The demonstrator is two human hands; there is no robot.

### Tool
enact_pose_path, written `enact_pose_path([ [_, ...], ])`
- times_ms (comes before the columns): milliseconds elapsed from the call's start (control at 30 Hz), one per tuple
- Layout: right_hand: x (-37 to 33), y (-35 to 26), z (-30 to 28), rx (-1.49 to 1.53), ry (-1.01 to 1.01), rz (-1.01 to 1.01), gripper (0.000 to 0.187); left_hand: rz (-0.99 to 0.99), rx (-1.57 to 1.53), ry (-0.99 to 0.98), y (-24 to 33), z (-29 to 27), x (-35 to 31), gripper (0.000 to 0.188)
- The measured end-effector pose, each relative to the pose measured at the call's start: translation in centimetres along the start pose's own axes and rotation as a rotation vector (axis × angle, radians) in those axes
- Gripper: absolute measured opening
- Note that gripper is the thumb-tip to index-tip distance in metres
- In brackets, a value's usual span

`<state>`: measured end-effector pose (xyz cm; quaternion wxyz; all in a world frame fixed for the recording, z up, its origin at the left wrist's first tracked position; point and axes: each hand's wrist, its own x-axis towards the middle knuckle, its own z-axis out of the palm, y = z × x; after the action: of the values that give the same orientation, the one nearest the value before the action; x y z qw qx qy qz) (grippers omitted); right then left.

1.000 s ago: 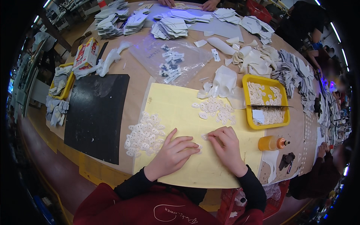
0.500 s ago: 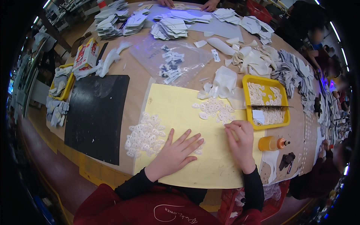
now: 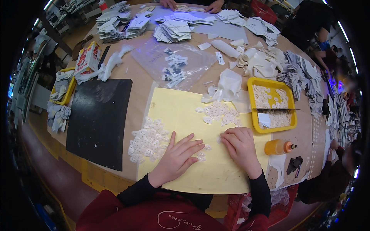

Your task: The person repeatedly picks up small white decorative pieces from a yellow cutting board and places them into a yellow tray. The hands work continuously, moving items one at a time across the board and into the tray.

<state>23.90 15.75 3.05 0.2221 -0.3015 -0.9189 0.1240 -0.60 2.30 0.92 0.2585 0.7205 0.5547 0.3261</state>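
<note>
My left hand lies spread and palm down on a yellow sheet, nothing in its grasp. A few small white oval pieces lie by its fingertips. My right hand is closed in a pinch over the sheet, with a small white oval piece at its fingertips. To the left of my left hand is a heap of similar oval pieces. Beyond my right hand, a looser group of oval pieces is spread out.
A yellow tray of oval pieces stands right, with an orange bottle nearer. A black board lies left. Farther off are a clear plastic bag, cream scraps and stacked pale pieces. Another person's hands work at the far edge.
My right hand has moved left and slightly nearer, from the far group of pieces toward my left hand. My left hand has drawn slightly left, uncovering small pieces.
</note>
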Motion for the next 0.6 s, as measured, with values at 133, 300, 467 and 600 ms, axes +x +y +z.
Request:
enact_pose_path([
  [133, 0.4, 0.5, -0.2, -0.057, -0.003, -0.012, 0.028, -0.014, -0.038, 0.048, -0.2, -0.1, -0.1, 0.039],
  [300, 0.6, -1.1, 0.5, 0.044, -0.067, -0.040, 0.029, -0.007, -0.037, 0.054, -0.1, 0.0, 0.0, 0.036],
  [467, 0.4, -1.4, 1.8, 0.012, -0.012, -0.055, 0.022, -0.015, -0.038, 0.049, 0.0, -0.1, 0.0, 0.035],
  [600, 0.0, -1.0, 2.6, -0.090, 0.066, -0.040, 0.018, -0.034, -0.042, 0.037, 0.3, -0.3, 0.2, 0.035],
])
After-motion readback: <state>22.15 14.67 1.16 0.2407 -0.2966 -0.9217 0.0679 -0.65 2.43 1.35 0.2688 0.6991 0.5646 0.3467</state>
